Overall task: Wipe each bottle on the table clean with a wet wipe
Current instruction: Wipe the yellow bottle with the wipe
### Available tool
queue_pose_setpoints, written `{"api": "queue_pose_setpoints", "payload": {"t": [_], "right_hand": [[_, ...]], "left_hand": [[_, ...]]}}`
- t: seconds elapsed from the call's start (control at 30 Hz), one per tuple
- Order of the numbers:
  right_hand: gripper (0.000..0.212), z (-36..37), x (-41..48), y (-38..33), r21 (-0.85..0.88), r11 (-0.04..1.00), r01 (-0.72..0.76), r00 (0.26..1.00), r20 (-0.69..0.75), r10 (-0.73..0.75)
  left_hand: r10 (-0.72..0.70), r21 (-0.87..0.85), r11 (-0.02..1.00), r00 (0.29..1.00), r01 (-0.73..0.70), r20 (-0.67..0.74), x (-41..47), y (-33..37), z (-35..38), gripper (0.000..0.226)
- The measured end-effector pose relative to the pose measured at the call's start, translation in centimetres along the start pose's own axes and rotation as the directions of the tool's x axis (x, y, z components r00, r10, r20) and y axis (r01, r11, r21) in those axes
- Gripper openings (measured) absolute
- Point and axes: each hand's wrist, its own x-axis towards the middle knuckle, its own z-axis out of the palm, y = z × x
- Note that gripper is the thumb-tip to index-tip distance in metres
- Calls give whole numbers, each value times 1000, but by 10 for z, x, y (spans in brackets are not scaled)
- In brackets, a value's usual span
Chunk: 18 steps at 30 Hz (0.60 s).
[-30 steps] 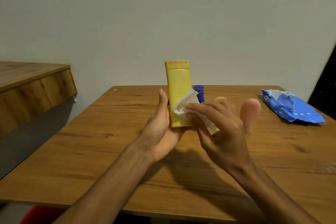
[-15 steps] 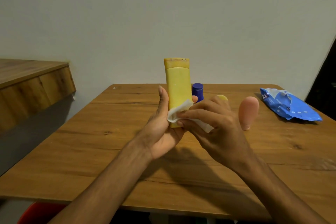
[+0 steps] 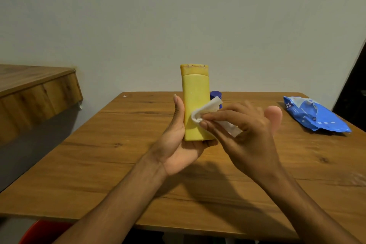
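A tall yellow bottle (image 3: 195, 97) stands upright in my left hand (image 3: 178, 142), held above the wooden table (image 3: 111, 156) with the thumb along its left side. My right hand (image 3: 243, 130) pinches a white wet wipe (image 3: 206, 112) and presses it against the bottle's lower right face. Behind the yellow bottle a blue-capped bottle (image 3: 216, 95) shows only its top. A pink bottle (image 3: 274, 115) stands on the table just right of my right hand, partly hidden by it.
A blue pack of wet wipes (image 3: 315, 115) lies at the table's far right. A wooden ledge (image 3: 33, 89) juts out on the left beside the table. Something red (image 3: 43, 232) sits below the table's near edge.
My right hand has slid the wipe up the face of the yellow bottle from near its base to the middle. My left hand still holds the bottle upright.
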Motion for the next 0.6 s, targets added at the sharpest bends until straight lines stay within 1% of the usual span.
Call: {"api": "queue_pose_setpoints", "payload": {"t": [0.07,0.13,0.3,0.33,0.43,0.53,0.6], "right_hand": [[24,1,0,-4,57,998,-15,1000,6,14],[24,2,1,-7,79,997,-12,1000,23,11],[22,3,-2,-13,34,996,83,988,126,-86],[22,3,-2,-12,1,995,99,987,129,-98],[24,4,-2,-10,-100,991,93,994,69,-86],[23,7,-4,-11,-81,989,127,986,120,-117],[24,9,-4,-11,-112,985,133,985,129,-119]], "left_hand": [[10,-40,999,1000,-9,12,0,1,1,79],[25,-76,997,1000,-24,15,-1,0,2,77],[-20,-96,995,999,17,-29,-3,-5,-2,78],[-24,-116,993,999,20,-36,-3,-7,-1,79],[5,-143,990,997,-17,-80,-3,-11,3,78],[-36,-152,988,996,22,-85,-4,-11,4,80],[-37,-152,988,995,23,-91,-4,-11,3,79]]}}
